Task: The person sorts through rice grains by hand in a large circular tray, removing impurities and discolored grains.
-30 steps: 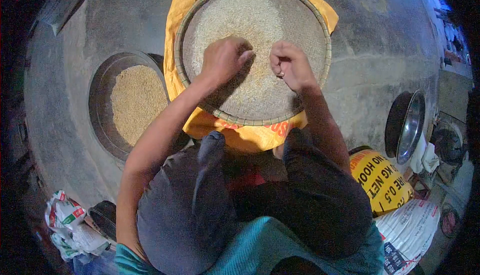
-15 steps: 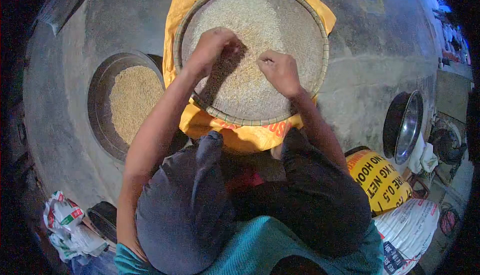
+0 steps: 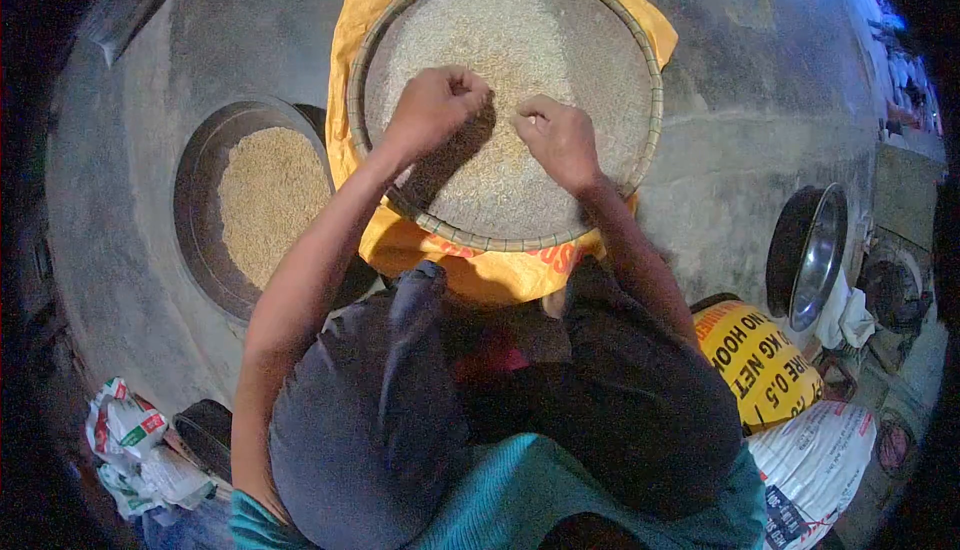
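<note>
A round woven tray (image 3: 652,115) with a bamboo rim lies on a yellow-orange sack (image 3: 345,70). Pale grain (image 3: 490,15) is spread across it, with a browner patch in the middle. Above the left-centre of the grain is my left hand (image 3: 440,105), its fingers curled and pinched together. My right hand (image 3: 560,140) hovers over the middle of the tray, thumb and forefinger drawn together. Whatever either hand holds is too small to make out. A shadow falls on the grain below my left hand.
At the left, a wide dark basin (image 3: 200,245) holds brown grain (image 3: 265,200). A metal basin (image 3: 818,255) leans at the right, above a yellow printed sack (image 3: 765,365) and a white sack (image 3: 825,460). Plastic bags (image 3: 130,430) lie at the lower left.
My left hand has turned and moved slightly down and right, its fingers now pinched above the grain. My right hand has barely moved.
</note>
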Demonstrator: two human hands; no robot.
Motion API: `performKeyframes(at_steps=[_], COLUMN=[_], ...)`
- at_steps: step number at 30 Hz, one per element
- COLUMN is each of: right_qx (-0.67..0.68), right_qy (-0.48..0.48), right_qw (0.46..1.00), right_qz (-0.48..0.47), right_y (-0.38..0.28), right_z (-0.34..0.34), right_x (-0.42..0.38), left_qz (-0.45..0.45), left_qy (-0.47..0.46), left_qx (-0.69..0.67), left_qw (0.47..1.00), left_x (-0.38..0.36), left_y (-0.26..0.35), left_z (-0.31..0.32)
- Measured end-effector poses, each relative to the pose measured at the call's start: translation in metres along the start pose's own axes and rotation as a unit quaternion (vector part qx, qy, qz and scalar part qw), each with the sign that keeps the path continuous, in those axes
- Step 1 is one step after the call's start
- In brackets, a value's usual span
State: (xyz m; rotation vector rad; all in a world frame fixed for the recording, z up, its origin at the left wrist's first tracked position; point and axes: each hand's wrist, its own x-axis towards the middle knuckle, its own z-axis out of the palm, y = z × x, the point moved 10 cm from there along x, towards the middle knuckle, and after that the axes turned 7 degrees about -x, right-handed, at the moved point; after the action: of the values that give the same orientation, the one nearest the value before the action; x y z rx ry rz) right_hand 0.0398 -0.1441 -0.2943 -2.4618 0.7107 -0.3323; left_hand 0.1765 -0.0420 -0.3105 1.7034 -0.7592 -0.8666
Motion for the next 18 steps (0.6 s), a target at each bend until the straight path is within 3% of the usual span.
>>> performKeyframes(at_steps=[1,3,5,6,7,8,12,13,14,18], right_qx=[0.007,0.014,0.226,0.226,0.463,0.668,0.607,0.431,0.233,0.093], right_qy=[-0.018,-0.037,-0.074,-0.074,-0.136,-0.187,-0.161,-0.103,-0.040,-0.001], right_qw=[1.000,0.998,0.957,0.957,0.859,0.702,0.753,0.878,0.958,0.993], right_qz=[0.019,0.038,0.166,0.166,0.171,0.163,0.196,0.182,0.160,0.072], right_y=[0.003,0.006,0.032,0.045,0.051,0.035,0.038,0.043,0.041,0.017], right_z=[0.003,0.003,0.008,0.006,0.020,0.026,0.032,0.026,0.012,0.003], right_x=[0.000,0.002,0.000,0.003,0.004,0.004,0.002,0.005,0.007,0.009], left_qz=[0.051,0.057,0.068,0.068,0.078,0.089,0.101,0.116,0.131,0.133], left_qy=[-0.015,-0.021,-0.034,-0.034,-0.024,-0.014,0.001,0.006,0.011,0.022], left_qx=[0.088,0.135,0.219,0.218,0.221,0.224,0.256,0.270,0.284,0.256], left_qw=[0.995,0.989,0.973,0.973,0.972,0.970,0.961,0.956,0.950,0.957], left_x=[-0.002,-0.008,-0.012,-0.013,-0.013,-0.013,-0.009,-0.008,-0.009,-0.010], left_y=[0.009,0.014,0.021,0.022,0.026,0.029,0.027,0.027,0.030,0.032], left_z=[0.006,0.012,0.021,0.024,0.024,0.025,0.031,0.033,0.034,0.030])
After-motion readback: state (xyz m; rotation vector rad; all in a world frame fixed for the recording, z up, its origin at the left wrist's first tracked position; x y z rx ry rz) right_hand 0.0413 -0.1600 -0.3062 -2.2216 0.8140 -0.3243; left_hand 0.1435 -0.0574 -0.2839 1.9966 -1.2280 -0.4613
